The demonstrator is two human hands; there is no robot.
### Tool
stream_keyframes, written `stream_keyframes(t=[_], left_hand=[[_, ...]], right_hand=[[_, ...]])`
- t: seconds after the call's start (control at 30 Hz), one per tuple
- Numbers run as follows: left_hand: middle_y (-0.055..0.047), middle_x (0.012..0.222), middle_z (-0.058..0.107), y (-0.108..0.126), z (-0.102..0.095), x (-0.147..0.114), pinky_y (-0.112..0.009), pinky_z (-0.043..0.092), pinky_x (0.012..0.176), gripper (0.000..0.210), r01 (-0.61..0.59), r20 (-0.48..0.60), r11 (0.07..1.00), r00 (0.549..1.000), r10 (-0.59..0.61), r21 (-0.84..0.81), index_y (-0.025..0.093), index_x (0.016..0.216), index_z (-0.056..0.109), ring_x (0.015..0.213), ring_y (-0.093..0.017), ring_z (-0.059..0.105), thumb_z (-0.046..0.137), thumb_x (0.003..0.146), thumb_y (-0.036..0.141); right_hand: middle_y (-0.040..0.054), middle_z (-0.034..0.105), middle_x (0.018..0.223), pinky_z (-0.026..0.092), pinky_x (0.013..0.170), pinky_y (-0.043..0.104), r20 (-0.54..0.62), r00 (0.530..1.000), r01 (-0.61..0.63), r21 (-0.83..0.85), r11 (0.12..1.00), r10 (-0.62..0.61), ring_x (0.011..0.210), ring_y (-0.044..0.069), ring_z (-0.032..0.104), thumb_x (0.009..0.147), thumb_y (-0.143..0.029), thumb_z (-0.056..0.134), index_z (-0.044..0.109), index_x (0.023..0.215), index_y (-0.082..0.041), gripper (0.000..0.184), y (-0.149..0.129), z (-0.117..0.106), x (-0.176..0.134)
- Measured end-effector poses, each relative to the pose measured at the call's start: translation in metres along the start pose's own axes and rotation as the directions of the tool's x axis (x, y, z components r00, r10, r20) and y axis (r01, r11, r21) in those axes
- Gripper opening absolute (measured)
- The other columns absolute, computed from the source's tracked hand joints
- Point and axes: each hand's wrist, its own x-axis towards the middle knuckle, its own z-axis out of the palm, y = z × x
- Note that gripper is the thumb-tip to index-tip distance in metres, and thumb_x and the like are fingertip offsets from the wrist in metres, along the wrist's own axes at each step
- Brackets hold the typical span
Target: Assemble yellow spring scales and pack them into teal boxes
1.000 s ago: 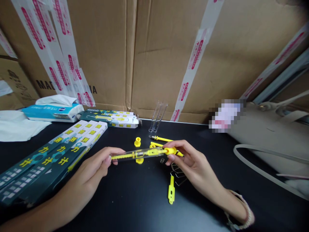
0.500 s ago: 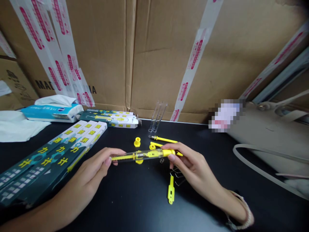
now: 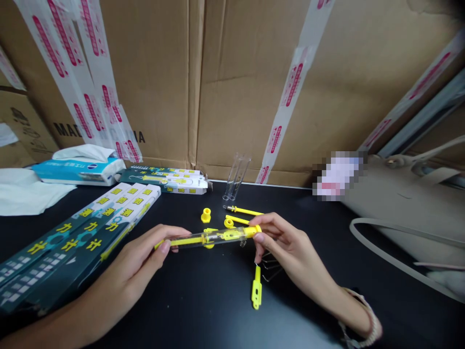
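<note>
Between my two hands lies a clear tube spring scale [image 3: 212,237] with yellow parts inside, nearly level above the table. My left hand [image 3: 150,252] pinches its left end, where a yellow rod shows between thumb and fingers. On the right, my right hand [image 3: 281,242] grips the yellow end cap [image 3: 254,231] with thumb and forefinger. Below that hand, a yellow slotted piece with a metal hook [image 3: 256,289] rests on the black table. Behind the tube are a yellow collar [image 3: 206,215], a yellow ring [image 3: 228,223] and a yellow rod with a metal end [image 3: 247,211].
Two clear tubes [image 3: 236,179] stand near the cardboard wall [image 3: 247,97]. Long printed boxes [image 3: 87,228] lie at left, with more boxes [image 3: 167,182] behind. A tissue pack [image 3: 80,169] sits back left. At right is a grey bag [image 3: 403,203] with a strap.
The yellow rod now sticks out past my left thumb, and the parts inside the tube sit slightly farther left. Both hands keep nearly the same place.
</note>
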Motion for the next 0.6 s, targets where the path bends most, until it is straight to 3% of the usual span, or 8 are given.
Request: stream_keyframes(t=[0.13,0.3,0.47,0.6], left_hand=[[-0.001,0.100,0.073,0.001,0.002,-0.001,-0.026,0.050,0.071,0.038,0.044,0.019,0.995,0.999,-0.043,-0.088,0.032,0.117,0.071,0.085,-0.022,0.064,0.045,0.100,0.053],[0.003,0.069,0.056,0.001,0.004,0.001,-0.023,0.036,0.051,0.035,0.117,0.061,0.979,0.992,-0.108,-0.168,0.025,0.102,0.070,0.057,-0.014,0.045,0.052,0.096,0.055],[0.001,0.073,0.062,0.001,0.002,0.006,-0.021,0.040,0.052,0.030,0.088,0.082,0.988,0.994,-0.078,-0.130,0.023,0.091,0.070,0.061,-0.014,0.053,0.059,0.092,0.051],[-0.002,0.079,0.071,-0.004,0.006,0.005,-0.020,0.028,0.040,0.032,0.170,0.155,0.963,0.978,-0.139,-0.210,0.023,0.101,0.074,0.048,-0.009,0.043,0.063,0.090,0.051]], right_hand=[[-0.0008,0.068,0.077,0.060,0.058,0.026,0.008,1.000,-0.019,0.114,0.993,0.018,0.056,0.013,0.067,0.093,-0.042,0.071,0.065,0.103,-0.021,0.024,0.000,0.004,0.001],[0.0003,0.069,0.082,0.062,0.061,0.028,0.050,0.995,-0.093,0.226,0.970,0.084,0.058,0.013,0.068,0.087,-0.044,0.078,0.067,0.099,-0.021,0.028,-0.001,0.014,0.001],[0.0017,0.072,0.082,0.064,0.065,0.030,0.068,0.993,-0.115,0.248,0.962,0.101,0.061,0.015,0.070,0.085,-0.046,0.079,0.069,0.099,-0.021,0.031,-0.003,0.025,-0.003],[0.0043,0.076,0.091,0.065,0.068,0.031,0.061,0.994,-0.102,0.272,0.957,0.088,0.064,0.015,0.071,0.087,-0.044,0.077,0.069,0.101,-0.021,0.028,-0.005,0.031,-0.006]])
